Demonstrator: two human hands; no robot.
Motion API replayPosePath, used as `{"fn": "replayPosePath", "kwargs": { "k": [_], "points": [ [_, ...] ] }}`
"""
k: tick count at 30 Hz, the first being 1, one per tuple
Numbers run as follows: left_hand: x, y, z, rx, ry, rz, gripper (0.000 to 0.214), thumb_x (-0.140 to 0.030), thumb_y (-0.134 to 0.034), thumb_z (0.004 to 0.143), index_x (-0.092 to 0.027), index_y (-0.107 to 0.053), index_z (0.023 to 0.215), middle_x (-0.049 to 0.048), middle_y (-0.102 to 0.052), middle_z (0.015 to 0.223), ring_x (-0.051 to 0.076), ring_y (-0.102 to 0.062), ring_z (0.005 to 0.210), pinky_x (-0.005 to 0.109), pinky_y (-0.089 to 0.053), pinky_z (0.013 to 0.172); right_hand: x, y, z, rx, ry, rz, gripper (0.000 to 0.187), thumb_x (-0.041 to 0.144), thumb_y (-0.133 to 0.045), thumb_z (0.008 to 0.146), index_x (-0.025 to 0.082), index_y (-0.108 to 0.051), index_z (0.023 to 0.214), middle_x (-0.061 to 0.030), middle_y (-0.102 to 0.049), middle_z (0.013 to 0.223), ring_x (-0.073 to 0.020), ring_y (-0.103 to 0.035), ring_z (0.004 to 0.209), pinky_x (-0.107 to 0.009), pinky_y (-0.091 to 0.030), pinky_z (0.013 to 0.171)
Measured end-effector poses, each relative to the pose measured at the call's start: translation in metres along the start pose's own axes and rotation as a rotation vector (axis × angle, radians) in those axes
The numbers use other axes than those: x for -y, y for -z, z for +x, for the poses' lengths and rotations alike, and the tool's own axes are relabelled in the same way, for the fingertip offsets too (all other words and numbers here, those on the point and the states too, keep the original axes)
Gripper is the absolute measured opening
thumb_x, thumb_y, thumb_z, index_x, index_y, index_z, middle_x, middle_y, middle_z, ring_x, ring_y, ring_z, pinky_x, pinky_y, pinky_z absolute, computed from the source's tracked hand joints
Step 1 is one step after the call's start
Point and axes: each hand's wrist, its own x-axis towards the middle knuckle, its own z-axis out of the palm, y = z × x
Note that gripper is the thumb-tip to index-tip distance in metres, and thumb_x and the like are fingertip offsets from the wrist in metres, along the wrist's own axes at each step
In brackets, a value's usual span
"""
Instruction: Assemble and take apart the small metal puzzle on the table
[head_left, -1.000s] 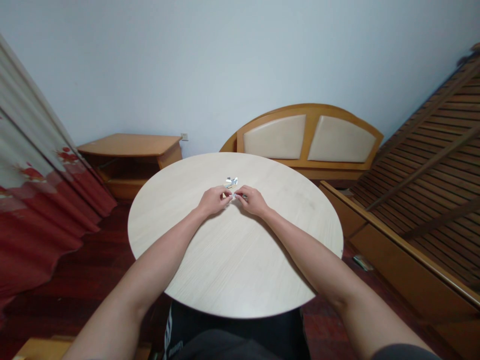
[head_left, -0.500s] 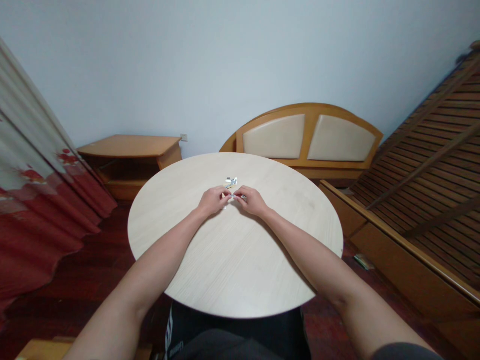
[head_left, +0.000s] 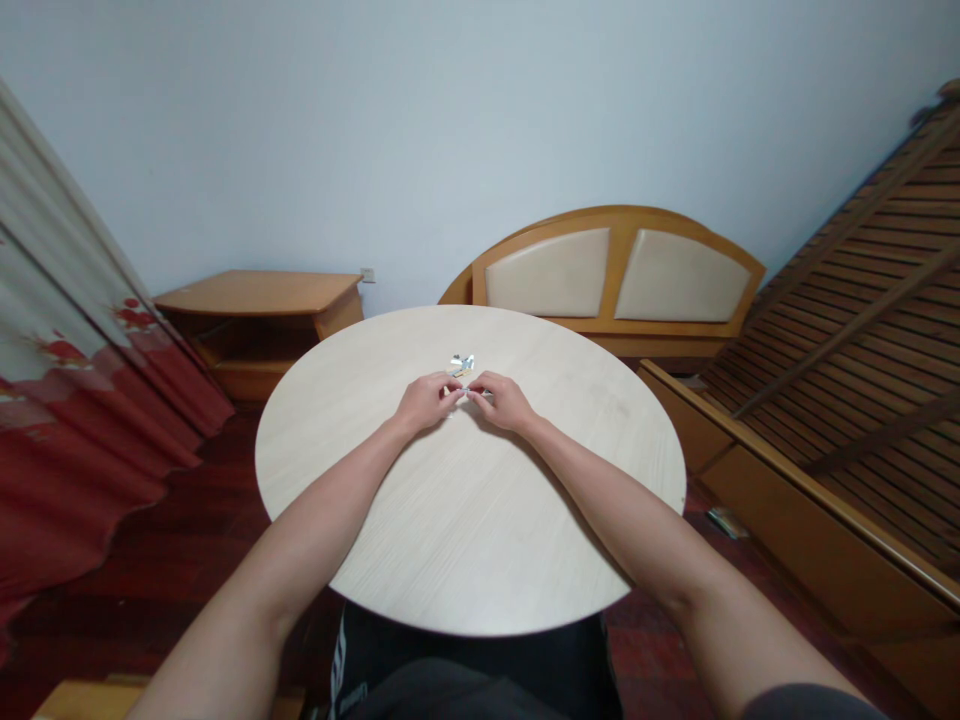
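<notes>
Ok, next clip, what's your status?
Left hand and right hand meet, fingertips pinching a small silvery piece. Foil scrap just beyond, on the round pale table.

your left hand (head_left: 427, 402) and right hand (head_left: 505, 402) are bare, forearms too — a dark grey short sleeve (head_left: 814, 702) shows at lower right, with a dark grey shirt (head_left: 435, 695) over black trousers (head_left: 480, 640) — white stripes and lettering down one side.
</notes>
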Motion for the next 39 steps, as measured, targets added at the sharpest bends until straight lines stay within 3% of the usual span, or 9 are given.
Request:
{"fn": "replayPosePath", "kwargs": {
  "k": [22,29,34,39],
  "points": [
    [0.005,-0.001,0.002,0.001,-0.037,-0.018,0.015,-0.030,-0.069,0.099,-0.020,-0.081,0.101,0.0053,-0.079,0.096,0.018,-0.067,0.081,0.030,-0.050,0.080,-0.001,-0.002,0.000,0.024,-0.047,0.001,0.028,0.035,-0.056,0.108,0.019,-0.076,0.097,-0.0080,-0.075,0.093,-0.0208,-0.066,0.087,-0.030,-0.050,0.082],
    [0.003,0.001,0.001,0.008,-0.013,-0.010,0.016,-0.030,-0.070,0.099,-0.021,-0.083,0.101,0.0061,-0.082,0.098,0.019,-0.069,0.082,0.031,-0.050,0.080,0.001,-0.002,-0.002,-0.034,-0.026,0.024,0.016,0.029,-0.064,0.101,0.019,-0.074,0.109,-0.0076,-0.076,0.100,-0.0205,-0.068,0.088,-0.032,-0.052,0.084],
    [0.002,0.000,0.001,0.005,0.006,0.010,0.016,-0.031,-0.071,0.099,-0.021,-0.083,0.104,0.0066,-0.082,0.101,0.020,-0.070,0.084,0.032,-0.051,0.081,-0.004,-0.001,-0.001,-0.021,-0.019,-0.006,0.013,0.026,-0.062,0.100,0.020,-0.073,0.103,-0.0073,-0.075,0.097,-0.0211,-0.067,0.088,-0.033,-0.051,0.083],
    [0.005,-0.002,0.001,-0.069,0.039,0.040,0.020,-0.026,-0.065,0.101,-0.020,-0.083,0.108,0.0088,-0.082,0.106,0.022,-0.072,0.088,0.033,-0.053,0.085,-0.022,0.013,-0.001,0.019,-0.116,-0.222,0.005,0.022,-0.072,0.089,0.018,-0.075,0.090,-0.0122,-0.073,0.103,-0.0272,-0.064,0.099,-0.040,-0.049,0.091]
  ]
}}
